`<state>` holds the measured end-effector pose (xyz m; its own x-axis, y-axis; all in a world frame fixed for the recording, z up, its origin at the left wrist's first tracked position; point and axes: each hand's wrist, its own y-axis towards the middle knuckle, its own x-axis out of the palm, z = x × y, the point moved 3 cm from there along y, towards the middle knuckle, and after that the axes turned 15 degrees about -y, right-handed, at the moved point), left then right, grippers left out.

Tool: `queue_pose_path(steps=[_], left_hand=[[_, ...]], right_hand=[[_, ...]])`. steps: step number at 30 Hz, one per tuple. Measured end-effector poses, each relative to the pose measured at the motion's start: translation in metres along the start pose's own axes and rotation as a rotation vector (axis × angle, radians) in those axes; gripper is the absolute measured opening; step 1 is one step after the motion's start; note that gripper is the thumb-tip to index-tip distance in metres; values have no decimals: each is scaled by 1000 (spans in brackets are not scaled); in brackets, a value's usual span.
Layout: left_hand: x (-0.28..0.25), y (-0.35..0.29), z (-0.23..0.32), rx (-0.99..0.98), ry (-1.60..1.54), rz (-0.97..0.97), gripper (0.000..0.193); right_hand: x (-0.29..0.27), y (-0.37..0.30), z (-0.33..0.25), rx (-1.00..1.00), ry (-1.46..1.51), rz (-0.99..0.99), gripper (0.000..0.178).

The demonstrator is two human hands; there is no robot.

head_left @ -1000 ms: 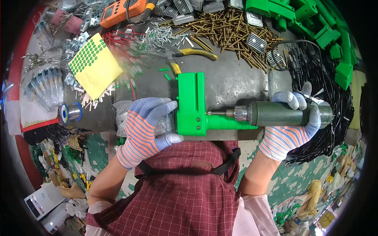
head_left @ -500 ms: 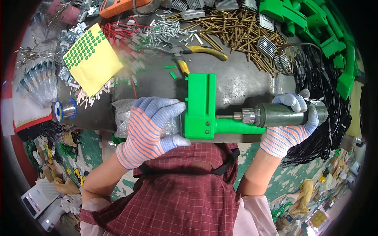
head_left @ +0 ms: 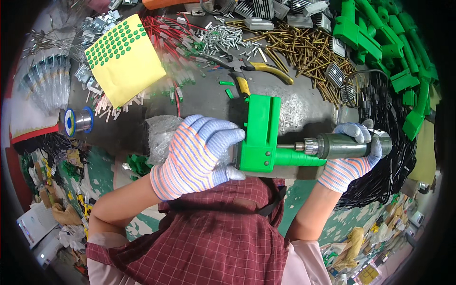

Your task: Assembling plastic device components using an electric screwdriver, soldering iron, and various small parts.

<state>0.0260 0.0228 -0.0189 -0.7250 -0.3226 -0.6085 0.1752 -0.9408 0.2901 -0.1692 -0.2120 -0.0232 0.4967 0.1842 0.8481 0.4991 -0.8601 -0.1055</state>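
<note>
Your left hand [head_left: 199, 154] half-curls onto the boxy plastic housing [head_left: 259, 135], while your right hand [head_left: 354, 164] (stripy knit gloves [head_left: 335, 177] btw) wraps the cylindrical driver [head_left: 344, 146].

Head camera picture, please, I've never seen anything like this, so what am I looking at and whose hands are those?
There is no robot here: these are a person's own hands in striped gloves. A wide fisheye camera on their head looks down, so straight edges bend near the rim.

The right hand holds a dark green electric screwdriver. Its bit points left, toward a green plastic housing; I can't see whether it touches a screw. The left hand has its thumb and fingers at the housing's left edge.

On the work surface lie brass-coloured screws, yellow-handled pliers, a yellow sheet with green dots, a spool of wire and black cables.
</note>
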Motion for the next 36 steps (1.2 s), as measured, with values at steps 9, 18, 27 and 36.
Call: queue_pose_path(steps=[9, 18, 27, 36], left_hand=[[-2, -8, 4, -5, 60, 20, 73], [-14, -42, 4, -26, 377, 80, 66], [-72, -10, 13, -165, -338, -316, 59], [-67, 2, -13, -299, -54, -292, 41]], right_hand=[[15, 7, 0, 90, -73, 110, 39], [18, -4, -103, 81, -1422, 55, 52], [80, -30, -56, -309, -1872, -127, 39], [35, -35, 26, -139, -2043, -492, 17]])
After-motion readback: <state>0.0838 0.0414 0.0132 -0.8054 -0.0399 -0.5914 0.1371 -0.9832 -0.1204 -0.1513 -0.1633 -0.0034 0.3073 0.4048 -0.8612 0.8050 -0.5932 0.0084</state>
